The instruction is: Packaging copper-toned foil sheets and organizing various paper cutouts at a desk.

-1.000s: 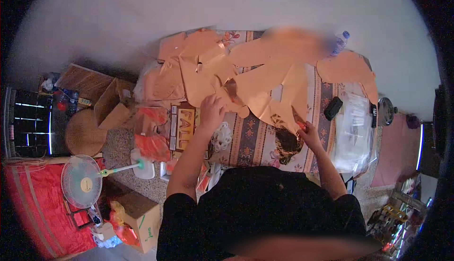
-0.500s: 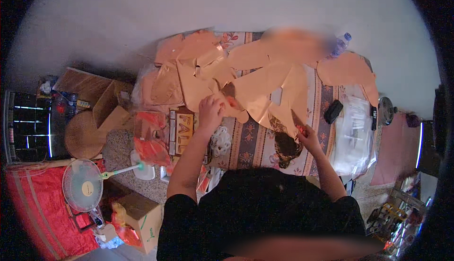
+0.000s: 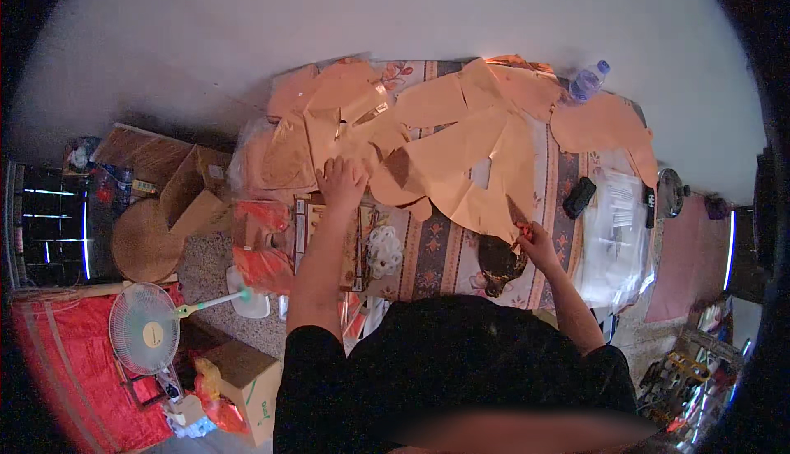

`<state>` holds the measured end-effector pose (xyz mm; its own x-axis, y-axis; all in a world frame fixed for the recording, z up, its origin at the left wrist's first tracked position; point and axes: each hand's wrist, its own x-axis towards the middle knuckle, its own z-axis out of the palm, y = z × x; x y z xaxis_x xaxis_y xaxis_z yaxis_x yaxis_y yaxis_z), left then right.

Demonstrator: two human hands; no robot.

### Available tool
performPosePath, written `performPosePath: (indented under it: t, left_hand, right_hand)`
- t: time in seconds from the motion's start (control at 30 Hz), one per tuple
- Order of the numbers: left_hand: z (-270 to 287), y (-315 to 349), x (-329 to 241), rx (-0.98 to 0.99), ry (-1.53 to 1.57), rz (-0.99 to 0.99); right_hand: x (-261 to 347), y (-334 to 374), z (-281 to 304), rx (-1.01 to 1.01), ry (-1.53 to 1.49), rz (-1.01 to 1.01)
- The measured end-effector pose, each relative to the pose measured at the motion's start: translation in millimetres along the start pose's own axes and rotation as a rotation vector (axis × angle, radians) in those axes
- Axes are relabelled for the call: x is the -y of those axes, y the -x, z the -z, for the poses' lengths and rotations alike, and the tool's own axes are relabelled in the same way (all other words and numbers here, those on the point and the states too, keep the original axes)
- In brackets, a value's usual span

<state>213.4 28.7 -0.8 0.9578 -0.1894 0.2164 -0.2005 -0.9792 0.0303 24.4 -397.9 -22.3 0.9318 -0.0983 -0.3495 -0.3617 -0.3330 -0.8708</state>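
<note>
Shiny copper-gold sheets (image 3: 461,162), cut into irregular shapes, overlap across the patterned tablecloth (image 3: 448,265). My left hand (image 3: 343,181) rests on the left part of these sheets with its fingers spread. At the lower right corner of the middle sheet, my right hand (image 3: 535,243) is closed around a small orange-red thing whose kind I cannot make out. Beside that hand lies a dark, glossy brown-gold crumpled piece (image 3: 500,263). A heap of white rings or loops (image 3: 384,248) sits below the sheets, right of my left forearm.
A black case-like object (image 3: 580,197) and clear plastic packaging (image 3: 613,236) lie to the right. A plastic bottle (image 3: 589,81) is at the far right edge. Red plastic packs (image 3: 262,240) lie at left. Beyond them are a fan (image 3: 144,328) and cardboard boxes (image 3: 197,187).
My left hand has moved left and slightly up, from the sheet's dark folded part to lie flat on the sheets. The right hand stays at the sheet's corner.
</note>
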Motion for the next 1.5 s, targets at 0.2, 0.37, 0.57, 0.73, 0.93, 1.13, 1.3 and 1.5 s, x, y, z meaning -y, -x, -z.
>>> performPosePath:
  t: [0.2,0.37,0.57,0.73,0.93,1.13,1.3,1.5]
  left_hand:
    - [-9.2,-2.6,14.3,0.146,0.204,0.091]
    - [-23.0,-10.8,32.0,0.151,0.167,0.201]
    - [-15.5,-16.6,57.3,-0.136,0.515,0.340]
    - [-14.5,-34.6,121.1,0.019,1.439,0.942]
    - [6.1,-85.8,48.3,-0.191,1.959,0.927]
    - [-53.4,17.0,287.5,-0.631,0.660,1.094]
    - [15.9,-21.7,109.5,-0.876,0.846,0.572]
    - [10.1,29.8,-5.5,-0.360,0.650,-0.116]
  right_hand:
    - [0.4,-0.1,1.5,-0.031,0.073,0.016]
    - [0.7,7.4,25.2,0.054,0.004,-0.044]
    - [32.8,19.2,45.0,0.133,0.402,-0.061]
    - [-8.3,30.4,53.7,0.018,0.548,0.026]
    - [4.8,69.7,49.8,-0.423,0.958,0.146]
    - [93.0,25.2,10.6,0.017,0.738,0.052]
    - [-11.8,0.3,-27.8,-0.077,0.947,0.540]
    - [18.0,-17.4,-72.2,0.045,0.920,0.677]
